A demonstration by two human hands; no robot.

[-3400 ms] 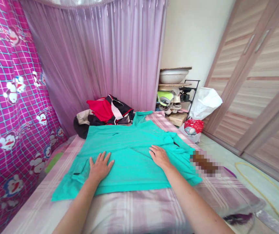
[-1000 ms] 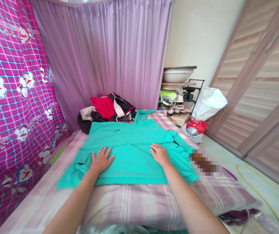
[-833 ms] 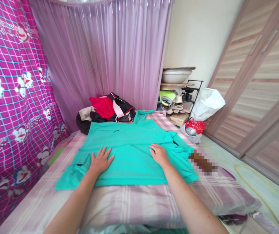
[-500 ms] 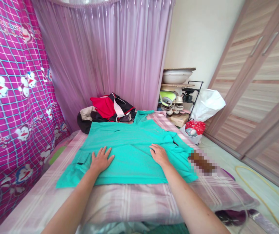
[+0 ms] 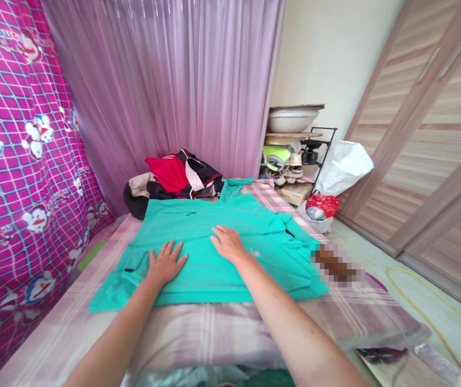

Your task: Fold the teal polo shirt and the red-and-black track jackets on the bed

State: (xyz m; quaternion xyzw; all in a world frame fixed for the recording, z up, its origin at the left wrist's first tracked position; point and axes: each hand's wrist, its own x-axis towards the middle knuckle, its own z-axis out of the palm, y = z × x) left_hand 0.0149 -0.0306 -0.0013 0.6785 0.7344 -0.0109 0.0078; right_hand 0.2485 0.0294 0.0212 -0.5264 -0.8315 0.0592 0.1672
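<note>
Just shifted bare right hand [image 5: 230, 244] inward over turquoise fabric garment [image 5: 206, 271], closer to bare left hand [image 5: 166, 263]; now exposing small white print [image 5: 256, 252], probably leaving that side less held down. Resting both hands palm-down, fingers extended, gripping nothing; can't tell how hard right palm presses. Found garment spread out, slightly creased, on pink-and-white plaid bedspread [image 5: 198, 333], beside heaped red, black and white clothes [image 5: 174, 174].
</note>
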